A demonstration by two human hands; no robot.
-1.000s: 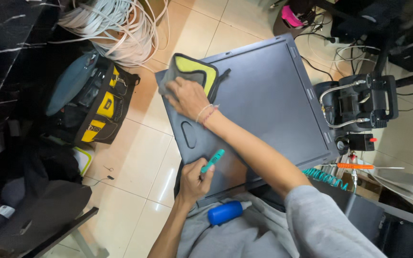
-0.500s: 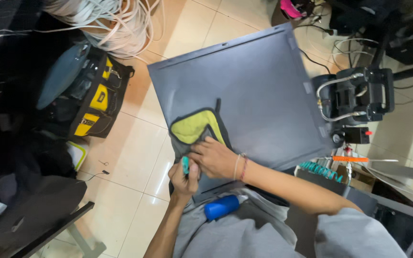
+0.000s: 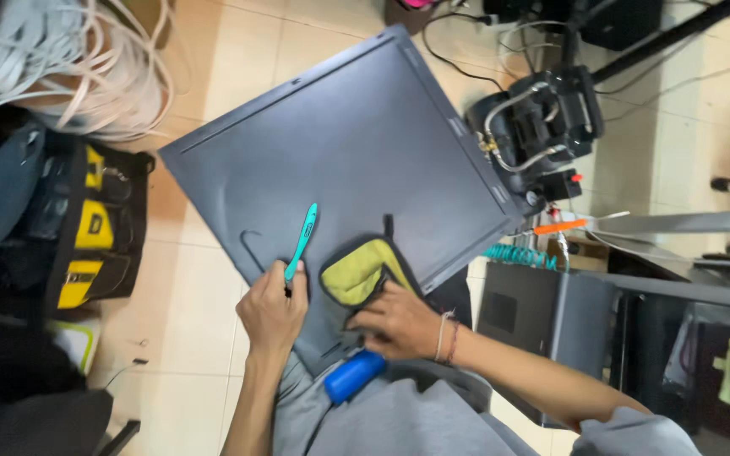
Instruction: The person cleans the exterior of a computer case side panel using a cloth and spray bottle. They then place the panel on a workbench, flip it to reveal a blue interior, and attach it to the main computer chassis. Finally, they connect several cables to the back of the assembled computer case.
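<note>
One big grey panel point(image 3: 356, 160) fills my view, tilted across my lap above the tiled floor point(image 3: 187, 312); it now sits lower in frame than half a second ago. My right hand point(image 3: 394, 321) presses the yellow cloth point(image 3: 352, 274), fingers spread flat on it, nearer the panel's lower edge than before. My left hand point(image 3: 272, 312) is closed around the teal brush point(image 3: 302, 241), which now points up across the panel. Blue bottle point(image 3: 355, 376) lies in my lap.
</note>
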